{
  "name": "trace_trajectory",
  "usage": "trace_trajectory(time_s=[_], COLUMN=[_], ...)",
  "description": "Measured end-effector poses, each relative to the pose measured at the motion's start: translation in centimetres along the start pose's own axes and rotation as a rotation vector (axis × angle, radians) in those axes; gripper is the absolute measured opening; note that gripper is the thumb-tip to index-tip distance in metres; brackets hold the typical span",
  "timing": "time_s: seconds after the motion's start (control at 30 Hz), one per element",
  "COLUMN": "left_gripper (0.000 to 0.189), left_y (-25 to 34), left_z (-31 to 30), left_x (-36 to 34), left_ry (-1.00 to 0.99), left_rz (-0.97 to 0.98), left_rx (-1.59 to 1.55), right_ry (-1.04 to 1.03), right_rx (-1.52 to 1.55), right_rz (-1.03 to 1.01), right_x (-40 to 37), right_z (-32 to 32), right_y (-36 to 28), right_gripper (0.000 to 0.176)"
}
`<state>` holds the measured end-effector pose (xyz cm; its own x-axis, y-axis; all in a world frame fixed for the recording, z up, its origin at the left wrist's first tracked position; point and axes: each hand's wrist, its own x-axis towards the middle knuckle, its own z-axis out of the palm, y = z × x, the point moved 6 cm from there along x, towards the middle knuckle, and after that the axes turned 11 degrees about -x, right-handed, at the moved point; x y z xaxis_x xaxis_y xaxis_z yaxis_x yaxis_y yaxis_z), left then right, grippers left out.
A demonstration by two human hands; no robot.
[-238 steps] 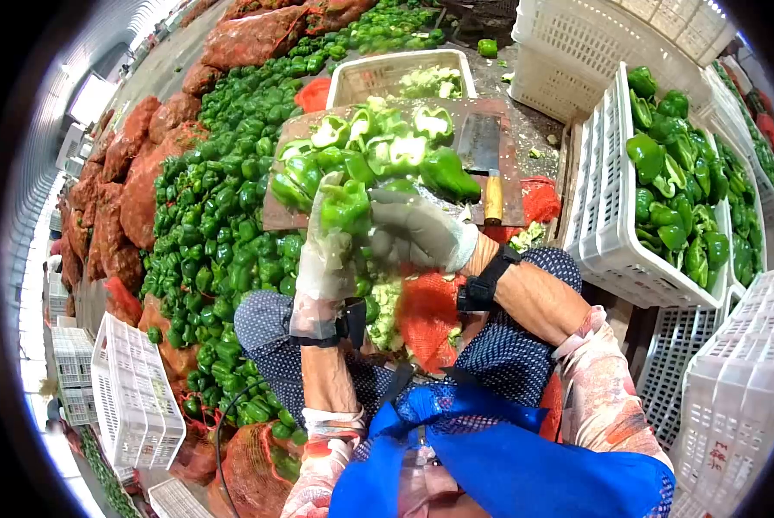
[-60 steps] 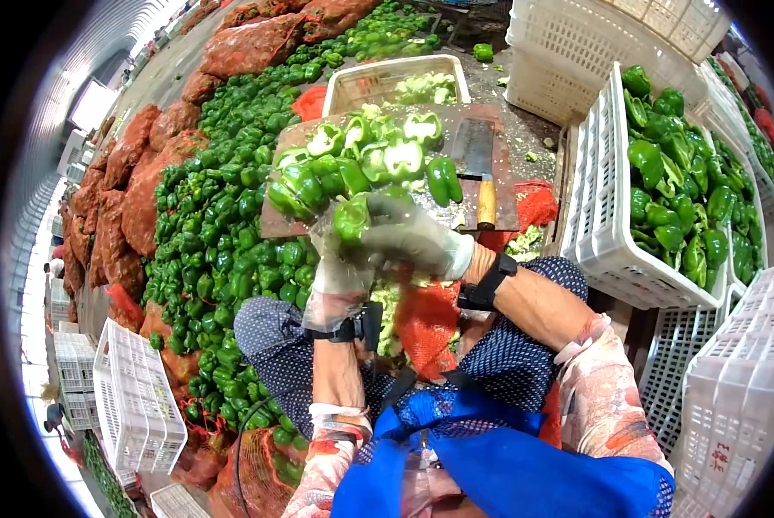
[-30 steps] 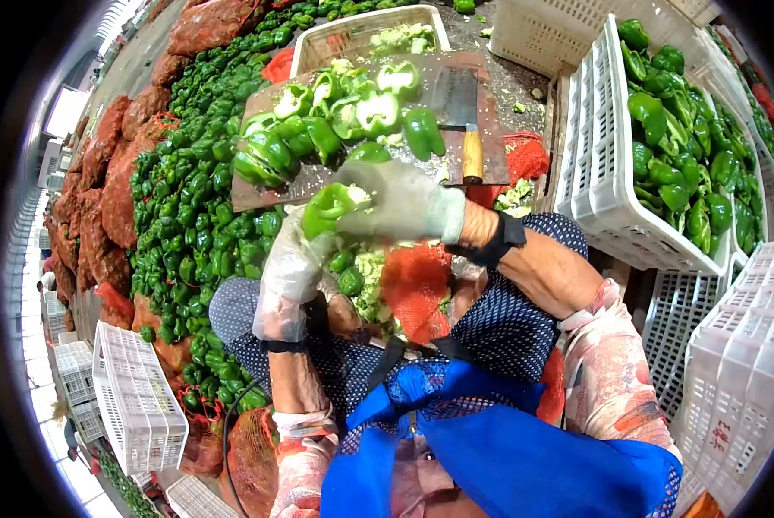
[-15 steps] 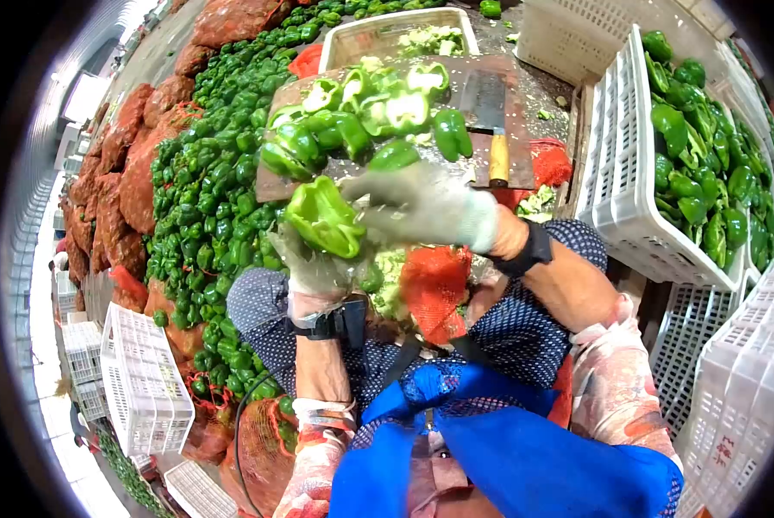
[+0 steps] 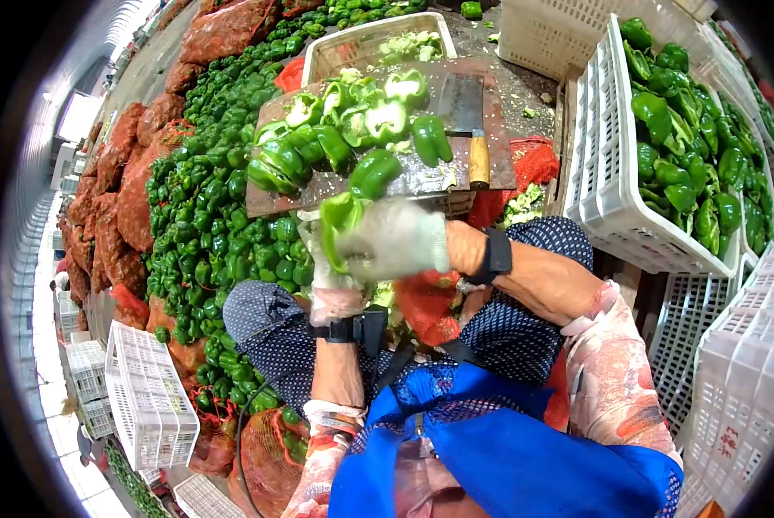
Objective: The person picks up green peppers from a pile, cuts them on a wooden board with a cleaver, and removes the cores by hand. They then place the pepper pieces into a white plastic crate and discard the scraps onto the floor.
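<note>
Just in front of the cutting board [image 5: 421, 186], my left hand [image 5: 328, 274] in a pale glove grips a green bell pepper [image 5: 337, 226] that is cut open. My right hand [image 5: 400, 240], also gloved, is pressed up against the pepper's right side; motion blurs its fingers, and what they hold cannot be made out. Several halved peppers lie on the board, with pale insides showing on some. A pepper piece [image 5: 375, 174] rests at the near edge, close above my hands. To the right is a cleaver [image 5: 463, 104] with a wooden handle [image 5: 478, 162].
A tub [image 5: 318, 65] with pepper scraps stands behind the board. Whole peppers [image 5: 206, 173] are heaped at left beside red mesh sacks [image 5: 137, 198]. At right, a white crate [image 5: 607, 155] holds peppers. Red netting [image 5: 426, 306] and scraps lie between my knees.
My right hand has moved down and in against the cut pepper. The pepper's open side has turned partly out of view behind that hand. The view has shifted slightly.
</note>
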<state>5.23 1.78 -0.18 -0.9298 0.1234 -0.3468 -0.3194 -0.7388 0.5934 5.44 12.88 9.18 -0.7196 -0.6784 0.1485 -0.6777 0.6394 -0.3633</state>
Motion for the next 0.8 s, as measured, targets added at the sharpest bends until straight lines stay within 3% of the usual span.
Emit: trace_trajectory(time_s=[0.07,0.1,0.13,0.23,0.27,0.3,0.33,0.37,0.4,0.43,0.47,0.53,0.6,0.63,0.73,0.77,0.8], left_gripper=[0.082,0.082,0.082,0.081,0.081,0.077,0.065,0.054,0.062,0.065,0.067,0.072,0.072,0.072,0.081,0.085,0.089], left_y=[0.8,1.2,1.6,3.0,3.4,3.3,2.8,2.1,2.5,2.8,2.2,2.2,2.7,2.7,2.5,2.4,1.9], left_z=[0.1,0.1,0.1,-0.3,-0.3,-0.7,0.4,1.5,-3.7,-0.7,4.0,6.9,5.7,4.4,4.5,8.2,10.0], left_x=[-0.1,-0.2,-0.2,-0.6,-0.4,0.2,-0.1,-0.4,2.3,0.6,-1.8,-3.2,-2.1,-1.2,-0.8,-3.0,-4.2], left_ry=[-0.043,-0.058,-0.067,-0.049,-0.038,-0.141,-0.085,-0.030,-0.253,-0.283,-0.326,-0.392,-0.484,-0.458,-0.558,-0.650,-0.591], left_rz=[0.038,0.062,0.086,0.158,0.170,0.038,0.057,0.075,0.015,0.079,0.115,0.126,0.072,0.074,0.040,0.048,0.043], left_rx=[-0.020,-0.026,-0.023,0.079,0.117,0.141,0.163,0.185,0.491,0.315,0.114,-0.010,-0.020,-0.047,0.030,0.084,0.075], right_ry=[-0.024,0.009,-0.214,0.076,0.070,0.312,0.261,0.147,0.196,0.244,0.308,0.384,0.344,0.379,-0.009,0.078,-0.057], right_rx=[0.179,0.103,0.147,0.292,0.234,0.235,0.282,0.255,0.244,0.234,0.386,0.585,1.337,1.370,1.105,0.380,0.396], right_rz=[-0.221,-0.280,-0.186,-0.055,0.127,0.134,0.141,0.304,0.341,0.379,0.375,0.354,0.212,0.102,0.319,0.278,0.336], right_x=[-1.1,-1.4,-1.6,-0.9,-0.7,-1.3,-1.0,-1.3,-0.8,-0.2,-0.3,-0.5,-2.0,-3.6,-2.9,-1.9,-2.8], right_z=[0.9,0.8,1.7,0.3,0.8,0.1,-0.2,-0.8,0.2,1.2,0.8,-0.7,-3.3,-5.8,-3.5,-2.2,-2.5], right_y=[-2.8,-3.6,-2.5,1.6,3.2,3.2,2.9,2.6,3.2,3.8,5.0,6.2,4.7,3.4,3.8,5.3,5.5], right_gripper=[0.024,0.024,0.026,0.031,0.037,0.044,0.051,0.058,0.061,0.065,0.063,0.054,0.049,0.043,0.042,0.042,0.045])
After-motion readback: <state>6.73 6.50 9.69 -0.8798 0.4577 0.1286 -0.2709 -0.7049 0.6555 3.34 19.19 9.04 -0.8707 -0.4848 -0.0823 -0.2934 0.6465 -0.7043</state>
